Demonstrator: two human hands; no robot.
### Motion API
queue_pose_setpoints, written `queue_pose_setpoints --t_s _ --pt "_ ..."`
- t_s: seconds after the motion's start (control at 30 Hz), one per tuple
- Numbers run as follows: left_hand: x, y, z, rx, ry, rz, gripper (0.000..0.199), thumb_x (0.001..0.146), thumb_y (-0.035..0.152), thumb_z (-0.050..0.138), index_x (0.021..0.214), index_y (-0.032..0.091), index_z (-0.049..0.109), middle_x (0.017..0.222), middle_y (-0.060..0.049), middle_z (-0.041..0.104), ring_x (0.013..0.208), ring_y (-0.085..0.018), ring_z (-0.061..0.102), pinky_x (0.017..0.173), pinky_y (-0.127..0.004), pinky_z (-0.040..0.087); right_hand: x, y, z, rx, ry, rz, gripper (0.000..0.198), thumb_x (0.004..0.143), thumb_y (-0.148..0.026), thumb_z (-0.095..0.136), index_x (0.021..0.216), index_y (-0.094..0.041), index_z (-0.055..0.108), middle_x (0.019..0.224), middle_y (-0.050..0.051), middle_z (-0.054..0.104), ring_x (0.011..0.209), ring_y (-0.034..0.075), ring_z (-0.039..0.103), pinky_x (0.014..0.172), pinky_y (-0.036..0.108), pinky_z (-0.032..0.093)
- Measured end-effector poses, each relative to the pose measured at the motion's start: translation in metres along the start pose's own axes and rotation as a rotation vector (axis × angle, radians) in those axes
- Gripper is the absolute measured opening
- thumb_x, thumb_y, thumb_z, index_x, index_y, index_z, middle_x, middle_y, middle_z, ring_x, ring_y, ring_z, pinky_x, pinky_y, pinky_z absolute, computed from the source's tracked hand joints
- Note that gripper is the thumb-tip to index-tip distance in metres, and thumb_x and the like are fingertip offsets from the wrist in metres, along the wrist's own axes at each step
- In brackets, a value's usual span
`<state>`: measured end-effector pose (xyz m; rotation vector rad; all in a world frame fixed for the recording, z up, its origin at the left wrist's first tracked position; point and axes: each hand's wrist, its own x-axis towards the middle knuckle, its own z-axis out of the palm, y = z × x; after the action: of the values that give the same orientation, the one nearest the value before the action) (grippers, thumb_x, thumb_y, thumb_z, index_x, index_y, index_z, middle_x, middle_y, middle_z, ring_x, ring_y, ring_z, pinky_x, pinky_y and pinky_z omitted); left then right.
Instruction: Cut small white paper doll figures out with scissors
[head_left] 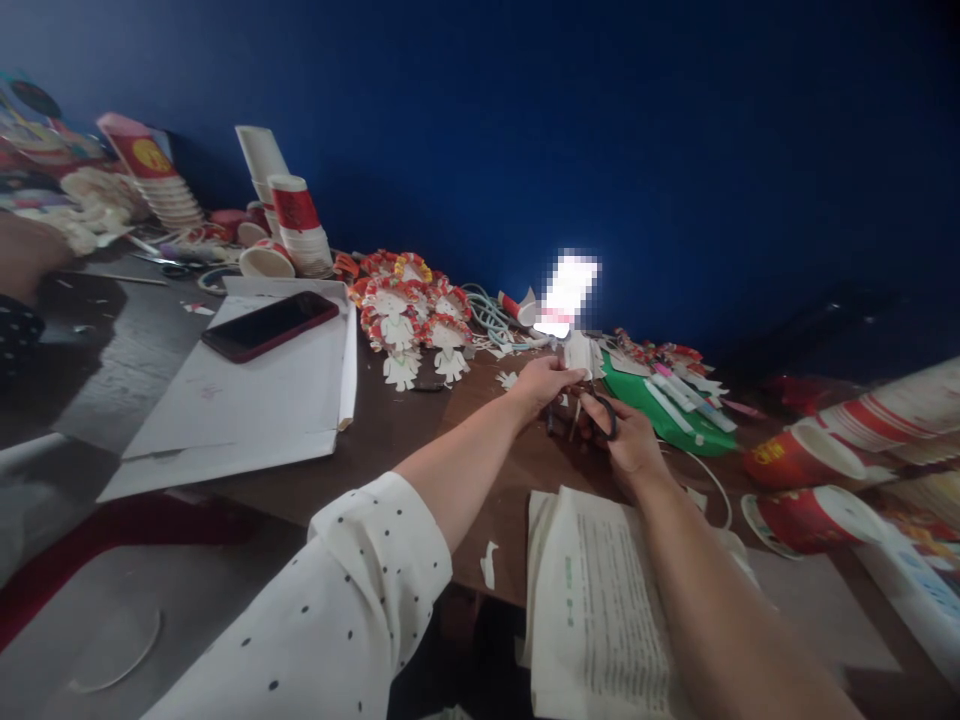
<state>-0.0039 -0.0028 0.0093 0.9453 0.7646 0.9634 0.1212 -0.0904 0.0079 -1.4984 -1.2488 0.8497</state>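
Between the fingers of my left hand (pixel 545 384) is a piece of white paper (pixel 581 355), pinched by its lower left side. My right hand (pixel 626 440) is closed round a pair of scissors with dark handles (pixel 611 420), just below the paper. The blades are mostly hidden by my fingers, so whether they touch the paper is unclear. Left of my hands lies a heap of white paper figures with red and orange frills (pixel 409 315). A bright phone screen (pixel 568 295), blurred out, stands just behind the paper.
A green sheet (pixel 637 400) with several marker pens lies to the right. Red and white paper cups (pixel 814 515) crowd the right edge; stacked cups (pixel 300 225) stand back left. A dark phone (pixel 270 325) rests on a white box (pixel 247 410). An open booklet (pixel 592 590) lies in front. Another person's arm (pixel 26 260) shows at left.
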Motion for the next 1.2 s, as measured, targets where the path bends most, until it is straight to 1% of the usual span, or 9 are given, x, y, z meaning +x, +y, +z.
queue_pose_setpoints --t_s 0.13,0.23,0.3,0.4,0.57,0.67,0.93,1.07,1.2 --pt "-0.001 0.002 -0.001 -0.067 -0.02 -0.014 0.028 0.073 0.025 0.084 0.071 0.014 0.059 0.058 0.002 0.058 0.047 -0.004 0.044 0.046 -0.019 0.029 -0.001 -0.001 0.002 0.03 -0.001 0.021 0.047 0.072 -0.065 0.079 0.069 -0.02 0.069 0.056 -0.001 0.058 0.049 0.013 0.049 0.045 0.026 0.034" --pt "-0.001 0.004 -0.001 -0.097 0.021 -0.008 0.031 0.073 0.028 0.085 0.07 0.014 0.057 0.06 0.002 0.058 0.047 -0.004 0.044 0.046 -0.019 0.029 0.0 0.0 0.0 0.0 -0.026 -0.004 0.046 0.073 -0.064 0.079 0.068 -0.019 0.07 0.056 -0.001 0.059 0.05 0.012 0.048 0.047 0.027 0.035" --pt "0.0 0.004 -0.001 -0.093 0.047 0.003 0.029 0.076 0.024 0.082 0.069 0.014 0.056 0.059 0.003 0.058 0.045 -0.004 0.041 0.045 -0.019 0.028 0.001 0.001 -0.001 -0.042 -0.045 -0.028 0.047 0.074 -0.065 0.078 0.066 -0.019 0.069 0.056 0.0 0.06 0.051 0.012 0.049 0.049 0.027 0.036" --pt "0.002 0.003 -0.001 -0.073 0.045 0.009 0.022 0.08 0.018 0.076 0.07 0.014 0.057 0.056 0.003 0.057 0.044 -0.003 0.04 0.046 -0.019 0.028 0.002 0.002 -0.003 -0.057 -0.053 -0.033 0.048 0.076 -0.066 0.076 0.064 -0.019 0.068 0.056 0.0 0.06 0.052 0.013 0.05 0.051 0.027 0.038" --pt "0.001 0.0 -0.001 -0.028 0.006 0.043 0.013 0.081 0.014 0.071 0.073 0.012 0.062 0.053 0.004 0.054 0.043 -0.004 0.041 0.047 -0.02 0.03 -0.001 0.0 -0.001 0.008 0.013 0.018 0.047 0.073 -0.065 0.079 0.066 -0.02 0.068 0.056 -0.001 0.059 0.051 0.012 0.048 0.046 0.027 0.036" --pt "0.001 -0.002 -0.001 0.026 0.012 0.058 0.016 0.081 0.015 0.072 0.07 0.013 0.061 0.05 0.005 0.052 0.043 -0.005 0.041 0.047 -0.021 0.03 -0.001 0.0 0.0 0.057 0.047 0.039 0.046 0.07 -0.065 0.081 0.073 -0.02 0.071 0.057 -0.001 0.059 0.052 0.013 0.049 0.045 0.027 0.036" --pt "0.004 -0.005 -0.002 0.075 0.03 0.043 0.029 0.074 0.025 0.081 0.065 0.016 0.055 0.052 0.004 0.052 0.045 -0.006 0.043 0.047 -0.022 0.032 0.005 0.009 -0.003 0.06 0.025 0.002 0.048 0.069 -0.067 0.081 0.079 -0.02 0.075 0.055 -0.002 0.059 0.052 0.013 0.049 0.045 0.026 0.035" --pt "0.006 -0.008 -0.002 0.157 0.058 0.024 0.037 0.074 0.028 0.081 0.061 0.019 0.048 0.051 0.003 0.052 0.045 -0.008 0.044 0.048 -0.023 0.034 0.003 0.007 -0.002 0.08 0.025 0.006 0.046 0.071 -0.065 0.081 0.076 -0.02 0.074 0.056 -0.002 0.058 0.052 0.013 0.05 0.044 0.026 0.036" --pt "0.004 -0.006 -0.002 0.16 0.059 0.008 0.036 0.074 0.028 0.081 0.062 0.018 0.049 0.052 0.003 0.052 0.045 -0.008 0.045 0.049 -0.024 0.035 0.001 0.002 0.0 0.055 0.067 0.023 0.046 0.07 -0.065 0.081 0.072 -0.019 0.073 0.056 -0.001 0.059 0.051 0.013 0.049 0.042 0.025 0.035"
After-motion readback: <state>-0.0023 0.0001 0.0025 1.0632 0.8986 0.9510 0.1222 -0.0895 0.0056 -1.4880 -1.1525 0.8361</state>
